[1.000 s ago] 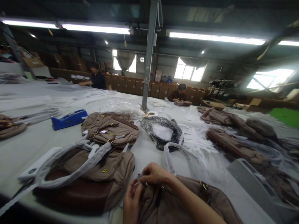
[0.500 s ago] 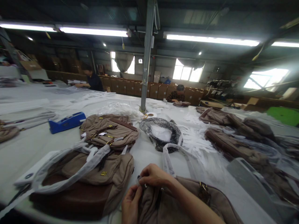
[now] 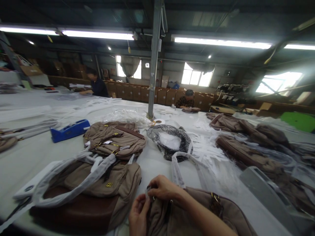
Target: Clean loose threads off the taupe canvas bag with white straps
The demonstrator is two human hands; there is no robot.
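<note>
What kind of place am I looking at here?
Probably a bag factory's finishing or packing floor. Many alike brown bags lie across a long white table, stacked cardboard boxes line the far wall, and both hands, left and right, work at another bag.

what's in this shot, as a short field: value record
place: big white table
left hand: fingertips pinch a small piece at the top of the near tan bag
right hand: pinches the same piece
beside it: two tan bags with wrapped straps
farther: blue tape dispenser, patterned bag, steel post
others: two people at the far edge
</note>
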